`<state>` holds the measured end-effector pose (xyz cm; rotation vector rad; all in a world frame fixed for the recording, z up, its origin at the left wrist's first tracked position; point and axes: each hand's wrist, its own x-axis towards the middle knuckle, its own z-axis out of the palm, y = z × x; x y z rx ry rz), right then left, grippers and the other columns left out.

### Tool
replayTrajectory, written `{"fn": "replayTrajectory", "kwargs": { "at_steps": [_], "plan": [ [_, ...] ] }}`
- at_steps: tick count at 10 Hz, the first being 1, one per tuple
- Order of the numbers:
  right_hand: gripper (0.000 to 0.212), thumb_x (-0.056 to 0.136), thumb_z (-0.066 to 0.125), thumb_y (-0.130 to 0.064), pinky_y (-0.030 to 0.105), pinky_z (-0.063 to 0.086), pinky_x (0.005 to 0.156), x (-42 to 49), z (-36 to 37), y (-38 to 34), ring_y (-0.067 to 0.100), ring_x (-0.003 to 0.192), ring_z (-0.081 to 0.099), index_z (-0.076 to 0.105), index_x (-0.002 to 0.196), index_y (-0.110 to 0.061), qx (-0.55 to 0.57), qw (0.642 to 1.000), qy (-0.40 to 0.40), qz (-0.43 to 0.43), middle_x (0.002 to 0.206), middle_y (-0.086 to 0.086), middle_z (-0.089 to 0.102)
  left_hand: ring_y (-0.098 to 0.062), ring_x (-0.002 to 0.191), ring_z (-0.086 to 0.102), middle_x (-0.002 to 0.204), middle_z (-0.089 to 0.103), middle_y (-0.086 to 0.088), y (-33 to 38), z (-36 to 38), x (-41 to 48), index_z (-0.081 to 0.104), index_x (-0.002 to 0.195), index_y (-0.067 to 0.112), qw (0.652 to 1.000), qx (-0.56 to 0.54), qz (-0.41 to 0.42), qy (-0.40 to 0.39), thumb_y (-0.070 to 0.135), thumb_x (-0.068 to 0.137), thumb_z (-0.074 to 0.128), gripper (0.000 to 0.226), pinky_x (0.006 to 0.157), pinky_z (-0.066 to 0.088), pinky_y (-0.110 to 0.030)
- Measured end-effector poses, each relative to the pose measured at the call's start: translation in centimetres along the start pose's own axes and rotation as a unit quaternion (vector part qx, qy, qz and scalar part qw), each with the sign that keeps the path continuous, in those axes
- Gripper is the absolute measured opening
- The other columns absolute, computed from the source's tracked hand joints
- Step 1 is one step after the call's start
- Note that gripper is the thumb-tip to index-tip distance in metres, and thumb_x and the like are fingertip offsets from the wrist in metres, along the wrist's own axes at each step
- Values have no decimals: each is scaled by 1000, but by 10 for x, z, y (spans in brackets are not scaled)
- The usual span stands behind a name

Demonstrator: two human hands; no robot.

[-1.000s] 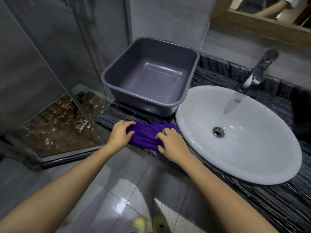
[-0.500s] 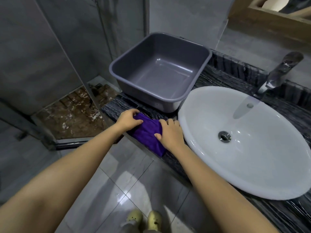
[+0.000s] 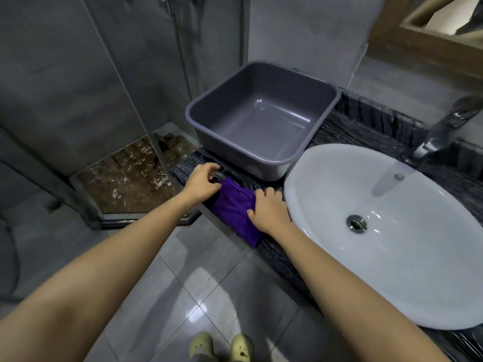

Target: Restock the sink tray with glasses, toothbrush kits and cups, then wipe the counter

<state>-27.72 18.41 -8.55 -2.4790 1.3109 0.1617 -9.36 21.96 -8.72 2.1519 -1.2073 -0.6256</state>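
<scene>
Now the purple cloth (image 3: 235,210) is folded narrower than a second ago and lies on the table (image 3: 352,129) between my fingers. My right fingers (image 3: 264,195) clench its edge. My left fingers (image 3: 210,168) curl at its corner; whether they grasp it I cannot tell. Wiping seems next, though the grey tub (image 3: 261,126) beyond them holds nothing.

No readable text, label, brand, number or sign anywhere in view.
</scene>
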Motion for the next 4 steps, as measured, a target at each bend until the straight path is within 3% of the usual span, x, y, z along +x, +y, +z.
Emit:
{"fn": "replayTrajectory", "kwargs": {
  "at_steps": [1, 2, 3, 4],
  "plan": [
    [67, 88, 54, -42, 43, 34, 106, 8, -32, -9, 37, 132, 34, 30, 140, -6, -51, 986, -161, 6, 144, 18, 33, -26, 113, 55, 126, 56, -15, 10, -16, -2, 48, 129, 8, 988, 123, -13, -97, 19, 80, 66, 53, 93, 42, -29],
    [66, 88, 54, -48, 37, 41, 98, 17, -69, -20, 32, 124, 49, 41, 136, -4, -96, 955, -281, -8, 143, 14, 44, -27, 123, 49, 137, 50, -12, 17, -39, -5, 39, 137, 8, 957, 204, -21, -207, 31, 86, 60, 60, 101, 40, -32],
    [66, 89, 53, -49, 41, 45, 87, 22, -99, -32, 34, 121, 53, 39, 139, -9, -82, 935, -346, 22, 144, 14, 42, -26, 127, 44, 144, 42, -9, 24, -64, -9, 35, 140, 13, 922, 250, -72, -286, 41, 89, 54, 61, 106, 38, -39],
    [59, 92, 50, -45, 46, 45, 89, 28, -118, -45, 35, 128, 48, 36, 141, -15, 10, 901, -429, 64, 149, 10, 36, -27, 122, 49, 140, 48, -8, 37, -84, -7, 40, 135, 17, 893, 209, -139, -373, 42, 91, 49, 52, 97, 47, -48]
  ]
}}
